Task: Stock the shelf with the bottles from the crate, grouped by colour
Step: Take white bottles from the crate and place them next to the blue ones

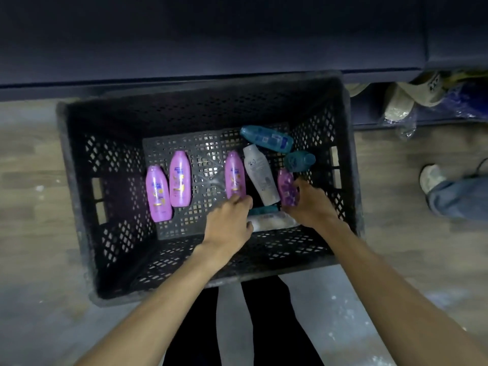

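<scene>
The right hand (310, 203) grips a dark purple bottle (287, 187) near the crate's (76, 180) right wall. The left hand (228, 220), fingers curled, touches the base of a pink bottle (235, 173) mid-floor; whether it grasps is unclear.

The crate (79, 180) is sitting on the floor (31, 299), before the shelf unit (211, 35). Bottles are lying in it: two (158, 194) (180, 178) side by side at left, a cluster (260, 174) at right, where both hands (229, 221) (311, 203) are reaching in
</scene>
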`<state>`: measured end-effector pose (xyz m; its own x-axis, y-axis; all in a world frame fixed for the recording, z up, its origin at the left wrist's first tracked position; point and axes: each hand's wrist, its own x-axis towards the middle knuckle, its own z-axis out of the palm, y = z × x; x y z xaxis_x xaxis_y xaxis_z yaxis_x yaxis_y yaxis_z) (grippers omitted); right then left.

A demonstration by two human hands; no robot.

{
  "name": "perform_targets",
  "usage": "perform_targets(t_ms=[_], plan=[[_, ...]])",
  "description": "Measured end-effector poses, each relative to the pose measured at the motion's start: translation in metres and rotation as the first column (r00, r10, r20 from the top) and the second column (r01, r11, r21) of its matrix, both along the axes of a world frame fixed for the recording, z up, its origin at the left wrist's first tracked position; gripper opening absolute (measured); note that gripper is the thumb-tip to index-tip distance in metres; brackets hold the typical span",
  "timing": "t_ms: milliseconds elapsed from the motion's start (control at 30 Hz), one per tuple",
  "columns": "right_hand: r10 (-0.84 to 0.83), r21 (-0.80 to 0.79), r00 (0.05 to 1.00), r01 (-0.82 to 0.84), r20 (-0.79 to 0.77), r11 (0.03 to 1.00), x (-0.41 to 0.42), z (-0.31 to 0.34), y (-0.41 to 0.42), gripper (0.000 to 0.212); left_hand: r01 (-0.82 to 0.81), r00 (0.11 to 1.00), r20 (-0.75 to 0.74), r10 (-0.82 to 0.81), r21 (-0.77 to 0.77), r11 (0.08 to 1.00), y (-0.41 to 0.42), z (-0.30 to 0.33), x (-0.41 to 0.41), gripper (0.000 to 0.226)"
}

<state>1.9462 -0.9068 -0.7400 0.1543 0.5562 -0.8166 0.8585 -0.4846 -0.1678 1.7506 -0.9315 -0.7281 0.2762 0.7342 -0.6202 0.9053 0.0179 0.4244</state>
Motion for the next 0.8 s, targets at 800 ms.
perform_targets(t_ms=[800], plan=[[-0.086, 0.061, 0.99, 0.093, -0.111, 0.994, 0.025, -0.068, 0.011, 0.041, 0.292, 0.954, -0.095, -0.284, 0.082, 0.953, -0.016, -0.129, 0.057, 0.067]])
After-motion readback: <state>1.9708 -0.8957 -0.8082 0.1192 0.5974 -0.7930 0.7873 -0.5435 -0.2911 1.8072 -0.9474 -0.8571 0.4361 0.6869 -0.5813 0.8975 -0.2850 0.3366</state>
